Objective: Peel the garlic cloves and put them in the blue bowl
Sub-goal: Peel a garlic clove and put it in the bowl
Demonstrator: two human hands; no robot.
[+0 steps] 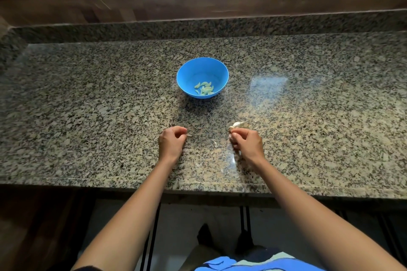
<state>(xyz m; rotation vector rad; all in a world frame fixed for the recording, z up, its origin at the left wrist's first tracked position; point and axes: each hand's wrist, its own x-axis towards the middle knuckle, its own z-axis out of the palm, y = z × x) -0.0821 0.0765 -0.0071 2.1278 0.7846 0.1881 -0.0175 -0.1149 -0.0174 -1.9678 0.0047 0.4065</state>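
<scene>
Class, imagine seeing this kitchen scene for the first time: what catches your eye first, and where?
The blue bowl stands at the middle of the granite counter, with pale peeled cloves lying in its bottom. Nearer the front edge, the right hand grips whitish garlic, and the left hand sits apart from it, fingers curled.

I count one blue bowl (202,68) with roughly eight overlapping peeled cloves (204,88) inside it. Nearer me than the bowl: left hand (171,141), right hand (247,144), one garlic piece (239,125), one skin scrap (214,143).

blue bowl (202,68), peeled cloves (204,90) inside
</scene>
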